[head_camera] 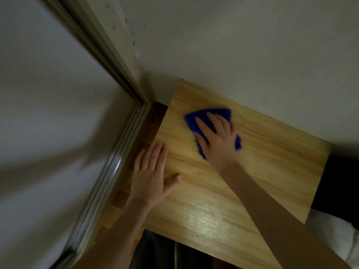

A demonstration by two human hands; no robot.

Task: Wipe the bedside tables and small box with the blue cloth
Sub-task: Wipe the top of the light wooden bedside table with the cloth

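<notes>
A light wooden bedside table fills the middle of the view, its back edge against the wall. The blue cloth lies flat on the far part of the tabletop. My right hand presses down on the cloth with fingers spread, covering most of it. My left hand rests flat on the table's left edge, fingers together and thumb out, holding nothing. No small box is in view.
A sliding door with a metal frame runs along the left, close to the table. A strip of wooden parquet floor shows between them. White bedding and a dark gap lie to the right.
</notes>
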